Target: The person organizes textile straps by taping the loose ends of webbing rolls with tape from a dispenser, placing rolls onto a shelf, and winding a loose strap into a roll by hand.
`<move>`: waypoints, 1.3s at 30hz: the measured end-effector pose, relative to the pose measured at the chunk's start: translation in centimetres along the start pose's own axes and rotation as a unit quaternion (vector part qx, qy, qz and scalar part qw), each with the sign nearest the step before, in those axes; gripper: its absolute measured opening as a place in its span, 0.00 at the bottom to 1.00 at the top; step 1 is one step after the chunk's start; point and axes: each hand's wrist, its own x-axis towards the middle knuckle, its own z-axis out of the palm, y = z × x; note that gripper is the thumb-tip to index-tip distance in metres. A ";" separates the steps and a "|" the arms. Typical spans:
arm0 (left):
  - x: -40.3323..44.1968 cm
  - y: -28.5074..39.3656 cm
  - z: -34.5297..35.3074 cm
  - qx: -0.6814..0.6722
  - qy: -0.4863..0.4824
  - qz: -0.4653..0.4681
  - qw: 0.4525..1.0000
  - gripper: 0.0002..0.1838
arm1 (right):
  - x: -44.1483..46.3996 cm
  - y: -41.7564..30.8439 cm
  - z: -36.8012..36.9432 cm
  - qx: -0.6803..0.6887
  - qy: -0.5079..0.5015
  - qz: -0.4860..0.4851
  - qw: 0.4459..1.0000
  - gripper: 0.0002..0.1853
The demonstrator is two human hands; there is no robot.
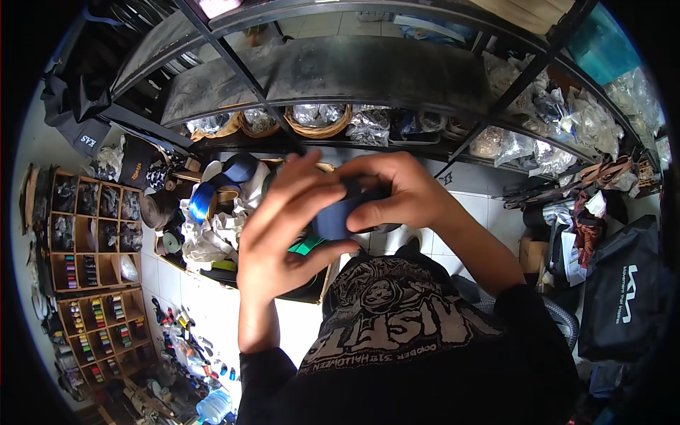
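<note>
A roll of dark blue strap (331, 221) is held up in front of my chest. My right hand (400, 195) grips it from the right, thumb across its front face and fingers curled over the top. On the other side, my left hand (283, 219) is cupped around the roll with its fingers spread, one fingertip reaching the roll's upper edge and the thumb just below it. Slight blur covers the left fingers. Below and left of my hands stands a box (282, 293) of strap rolls and white bands, including a shiny blue roll (202, 203).
A black metal rack (382, 71) spans the front, with wicker baskets (319, 126) and plastic bags on its lower shelf. Wooden cubbies (106, 326) of thread spools line the left wall. Loose spools and a plastic bottle (214, 406) are at lower left. A black bag (623, 290) hangs right.
</note>
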 end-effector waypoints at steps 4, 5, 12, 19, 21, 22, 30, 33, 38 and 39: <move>-0.3 0.6 0.9 0.134 -0.035 0.013 0.990 0.31 | -0.1 0.6 0.6 -0.167 0.071 -0.070 0.981 0.26; -0.6 0.2 1.4 0.132 -0.020 0.015 0.991 0.30 | -0.2 0.5 0.6 -0.205 0.076 -0.079 0.973 0.26; -0.8 0.1 1.1 0.036 0.004 0.005 0.999 0.31 | 0.0 0.1 -0.1 -0.045 -0.061 0.019 0.997 0.30; -1.3 -0.9 0.2 -0.143 -0.006 -0.011 0.990 0.33 | -0.2 0.4 -0.5 0.089 -0.101 0.031 0.990 0.32; -0.9 -1.3 0.1 -0.161 -0.023 -0.006 0.987 0.35 | -0.2 0.2 -1.3 0.030 -0.101 0.047 0.993 0.32; -0.6 -0.7 -0.1 -0.110 -0.033 -0.015 0.993 0.36 | -0.2 0.0 -1.2 0.006 -0.083 0.034 0.996 0.31; -0.5 -0.1 1.2 0.000 -0.030 -0.013 0.999 0.35 | -0.8 -0.6 -0.3 -0.127 0.003 -0.001 0.992 0.24; -0.3 -0.5 1.0 -0.055 -0.028 0.012 0.998 0.35 | -0.9 -0.7 -0.7 -0.058 -0.048 0.028 0.997 0.27; -0.2 -1.2 0.8 -0.198 -0.045 -0.004 0.979 0.36 | -1.0 1.4 -1.1 0.041 -0.122 0.014 0.992 0.32; -0.4 -1.4 1.0 -0.221 -0.047 -0.009 0.974 0.37 | -1.0 1.7 -1.2 0.041 -0.144 0.016 0.989 0.32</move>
